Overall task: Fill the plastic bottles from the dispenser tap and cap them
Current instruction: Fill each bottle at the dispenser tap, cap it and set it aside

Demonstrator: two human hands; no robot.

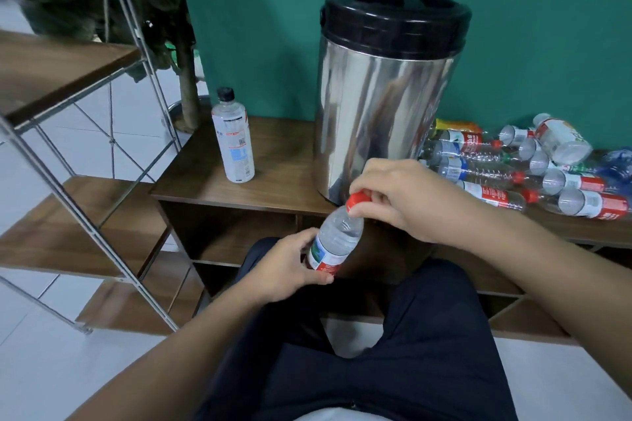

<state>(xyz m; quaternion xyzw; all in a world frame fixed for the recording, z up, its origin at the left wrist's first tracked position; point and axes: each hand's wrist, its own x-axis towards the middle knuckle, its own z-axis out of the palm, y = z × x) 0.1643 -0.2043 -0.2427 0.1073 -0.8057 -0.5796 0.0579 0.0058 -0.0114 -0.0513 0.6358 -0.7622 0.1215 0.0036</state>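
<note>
Dark trousers (393, 345) fill the bottom centre of the frame, with both bare forearms reaching in from the lower corners toward the middle. Just above the knees, the left hand (284, 267) wraps its fingers and thumb round the labelled lower half of a small clear bottle (337, 243), which tilts with its neck toward the upper right. At that neck the right hand (400, 198) pinches the red cap (357, 200) between thumb and curled fingers (whether the cap is fully seated on the threads cannot be told). Behind the hands, in the centre of the frame, a shiny steel dispenser (379, 106) with a black lid (393, 17) stands on a low brown wooden cabinet (273, 161); its tap is hidden behind the right hand. To the left of the dispenser, well apart from it, a taller bottle with a black cap (234, 140) stands upright on the cabinet top. At the right of the frame, just beside the dispenser, a heap of bottles (533, 167) lies on its side on the same surface, most with red labels, some with red caps. A green wall (513, 27) rises behind all this. Along the left side of the frame runs a wire-framed rack with wooden shelves (65, 79), and the floor below shows white tiles (51, 369).
</note>
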